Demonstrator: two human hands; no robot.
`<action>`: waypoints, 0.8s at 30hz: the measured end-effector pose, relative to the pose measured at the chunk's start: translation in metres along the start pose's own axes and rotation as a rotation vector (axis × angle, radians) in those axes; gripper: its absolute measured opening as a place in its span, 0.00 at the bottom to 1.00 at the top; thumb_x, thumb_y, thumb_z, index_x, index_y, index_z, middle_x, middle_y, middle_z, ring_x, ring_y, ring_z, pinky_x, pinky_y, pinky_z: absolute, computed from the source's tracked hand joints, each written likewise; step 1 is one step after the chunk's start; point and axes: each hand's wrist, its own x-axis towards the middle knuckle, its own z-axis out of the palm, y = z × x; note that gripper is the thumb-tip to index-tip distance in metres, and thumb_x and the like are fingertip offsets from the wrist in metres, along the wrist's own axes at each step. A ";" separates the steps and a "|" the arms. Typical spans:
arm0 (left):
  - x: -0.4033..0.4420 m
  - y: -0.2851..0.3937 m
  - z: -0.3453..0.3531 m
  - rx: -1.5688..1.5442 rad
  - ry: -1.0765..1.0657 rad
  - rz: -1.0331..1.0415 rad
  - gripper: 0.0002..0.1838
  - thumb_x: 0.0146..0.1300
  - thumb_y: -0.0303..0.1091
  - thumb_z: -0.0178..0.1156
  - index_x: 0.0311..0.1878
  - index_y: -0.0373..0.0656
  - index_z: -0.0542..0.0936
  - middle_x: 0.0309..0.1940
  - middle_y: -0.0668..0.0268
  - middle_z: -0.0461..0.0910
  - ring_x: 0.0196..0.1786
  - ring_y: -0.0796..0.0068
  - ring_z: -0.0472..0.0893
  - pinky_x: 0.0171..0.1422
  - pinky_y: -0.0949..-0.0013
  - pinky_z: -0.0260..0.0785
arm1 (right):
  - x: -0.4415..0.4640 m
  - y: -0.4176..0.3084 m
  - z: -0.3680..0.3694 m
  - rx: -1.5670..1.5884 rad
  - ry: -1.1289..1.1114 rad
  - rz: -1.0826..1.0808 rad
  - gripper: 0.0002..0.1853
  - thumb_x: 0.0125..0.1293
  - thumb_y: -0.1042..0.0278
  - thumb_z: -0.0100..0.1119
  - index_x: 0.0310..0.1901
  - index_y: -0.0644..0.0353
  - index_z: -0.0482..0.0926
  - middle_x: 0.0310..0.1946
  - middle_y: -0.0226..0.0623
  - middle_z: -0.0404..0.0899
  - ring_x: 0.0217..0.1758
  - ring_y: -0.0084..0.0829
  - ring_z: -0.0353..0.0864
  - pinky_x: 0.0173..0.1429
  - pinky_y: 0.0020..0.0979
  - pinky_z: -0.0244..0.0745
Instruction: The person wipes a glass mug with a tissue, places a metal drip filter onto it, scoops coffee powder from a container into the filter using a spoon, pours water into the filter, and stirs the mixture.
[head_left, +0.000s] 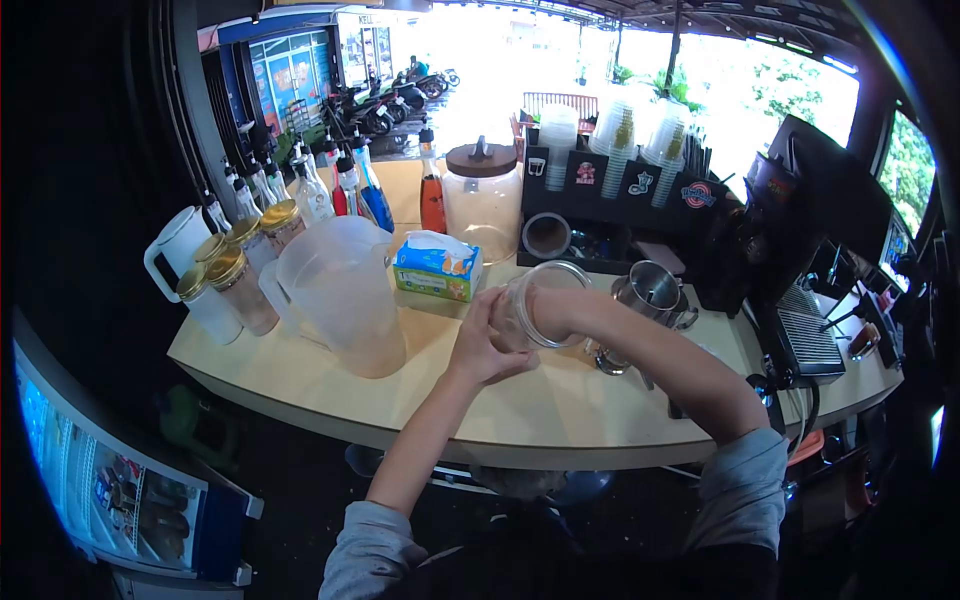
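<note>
My left hand (488, 338) is wrapped around the side of a clear glass jar (545, 277), which is tilted with its mouth toward the right. Through that mouth reaches my right hand (553, 312), inside the jar past the wrist. Its fingers are blurred behind the glass, so I cannot make out whether they hold anything. A tissue pack (437, 268) lies just left of the jar. To the right stands a steel pitcher (650, 290), with a small glass (608, 360) below it.
A large frosted plastic pitcher (340, 300) stands on the counter (450, 420) at left. Behind it are gold-lidded jars (240, 290) and syrup bottles (370, 190). At the back are a wood-lidded jar (482, 205) and a black cup holder (610, 185); an espresso machine (800, 320) is right.
</note>
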 end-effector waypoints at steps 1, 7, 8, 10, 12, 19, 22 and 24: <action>0.000 0.000 -0.001 0.024 -0.004 -0.004 0.52 0.27 0.33 0.79 0.63 0.44 0.63 0.57 0.58 0.70 0.62 0.58 0.71 0.66 0.61 0.65 | 0.005 0.001 -0.001 -0.004 0.005 -0.002 0.12 0.52 0.62 0.58 0.35 0.58 0.84 0.34 0.44 0.83 0.38 0.41 0.82 0.44 0.38 0.77; 0.000 -0.003 -0.002 0.017 -0.004 -0.011 0.54 0.28 0.34 0.78 0.64 0.44 0.62 0.58 0.58 0.69 0.62 0.57 0.71 0.66 0.60 0.66 | -0.003 -0.022 -0.030 -0.125 -0.147 0.066 0.17 0.50 0.55 0.58 0.35 0.60 0.83 0.34 0.45 0.83 0.38 0.43 0.82 0.44 0.40 0.78; 0.001 -0.004 -0.002 0.015 -0.002 -0.014 0.54 0.28 0.34 0.78 0.64 0.44 0.62 0.58 0.58 0.69 0.62 0.57 0.71 0.66 0.60 0.66 | -0.007 -0.024 -0.035 -0.036 -0.079 0.082 0.18 0.50 0.54 0.58 0.35 0.60 0.83 0.34 0.45 0.83 0.38 0.43 0.82 0.43 0.40 0.77; 0.000 -0.004 0.000 0.051 0.006 0.017 0.53 0.28 0.34 0.79 0.64 0.44 0.62 0.57 0.58 0.69 0.61 0.57 0.71 0.65 0.60 0.66 | -0.010 -0.031 -0.045 -0.068 -0.176 0.060 0.18 0.52 0.55 0.56 0.36 0.61 0.83 0.35 0.46 0.83 0.38 0.44 0.81 0.43 0.39 0.77; -0.003 -0.003 0.000 0.052 0.007 -0.013 0.53 0.29 0.34 0.79 0.64 0.44 0.62 0.57 0.57 0.69 0.61 0.57 0.72 0.65 0.61 0.66 | -0.015 -0.050 -0.058 0.003 -0.238 0.193 0.18 0.56 0.56 0.58 0.43 0.58 0.81 0.41 0.42 0.82 0.43 0.38 0.81 0.48 0.36 0.75; 0.000 0.003 0.000 0.024 -0.018 -0.087 0.53 0.29 0.34 0.79 0.64 0.44 0.62 0.57 0.58 0.69 0.61 0.58 0.72 0.66 0.60 0.66 | -0.002 -0.051 -0.065 -0.180 -0.396 0.206 0.20 0.57 0.57 0.63 0.50 0.55 0.79 0.47 0.38 0.81 0.47 0.33 0.80 0.54 0.33 0.73; 0.002 0.003 0.002 0.026 -0.015 -0.049 0.54 0.28 0.34 0.79 0.64 0.44 0.61 0.57 0.58 0.69 0.61 0.58 0.71 0.66 0.60 0.65 | -0.003 -0.034 -0.055 -0.078 -0.330 0.196 0.19 0.56 0.60 0.64 0.49 0.57 0.79 0.45 0.39 0.81 0.46 0.35 0.80 0.52 0.34 0.73; 0.002 0.002 0.003 0.035 -0.024 -0.062 0.55 0.28 0.34 0.79 0.65 0.45 0.61 0.58 0.58 0.69 0.62 0.58 0.71 0.67 0.60 0.65 | 0.001 -0.017 -0.043 -0.021 -0.315 0.213 0.19 0.56 0.61 0.64 0.48 0.58 0.80 0.44 0.40 0.82 0.45 0.36 0.80 0.52 0.34 0.74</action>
